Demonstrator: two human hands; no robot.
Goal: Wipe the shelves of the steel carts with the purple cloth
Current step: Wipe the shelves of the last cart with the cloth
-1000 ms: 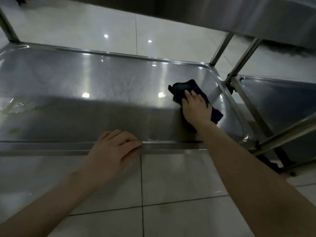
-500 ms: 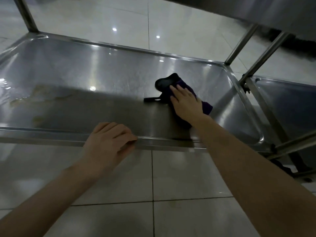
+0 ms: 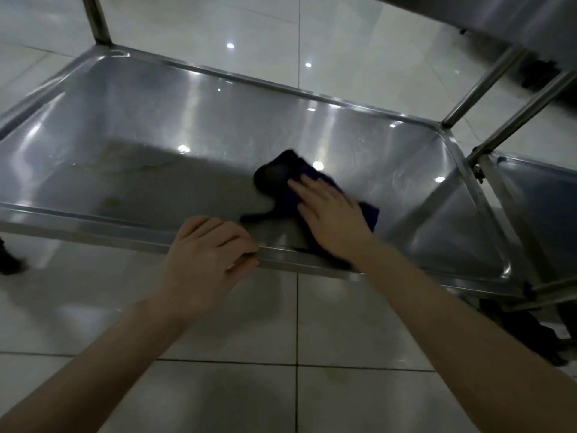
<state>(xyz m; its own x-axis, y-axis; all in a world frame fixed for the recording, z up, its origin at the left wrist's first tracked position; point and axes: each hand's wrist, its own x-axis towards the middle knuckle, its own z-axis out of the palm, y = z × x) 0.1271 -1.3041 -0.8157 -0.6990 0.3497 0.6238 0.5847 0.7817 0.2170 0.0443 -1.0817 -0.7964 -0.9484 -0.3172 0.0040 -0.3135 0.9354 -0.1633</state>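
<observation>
The lower shelf [image 3: 193, 132] of a steel cart fills the upper half of the head view. A crumpled dark purple cloth [image 3: 278, 179] lies on the shelf right of its middle. My right hand [image 3: 331, 214] presses flat on the cloth with straight fingers, covering its near part. My left hand [image 3: 209, 245] grips the shelf's near rim [image 3: 78, 228], fingers curled over the edge, just left of the cloth. Yellowish smears [image 3: 125, 160] mark the shelf's left part.
A second steel cart's shelf [image 3: 540, 195] adjoins on the right, behind slanted steel posts [image 3: 487, 85]. An upper shelf [image 3: 499, 17] overhangs at top right. A post [image 3: 96, 17] rises at the far left corner. Glossy white floor tiles [image 3: 218, 332] lie below.
My right hand has slid the cloth leftward along the shelf, from near the right end toward the middle. My left hand has kept its hold on the near rim.
</observation>
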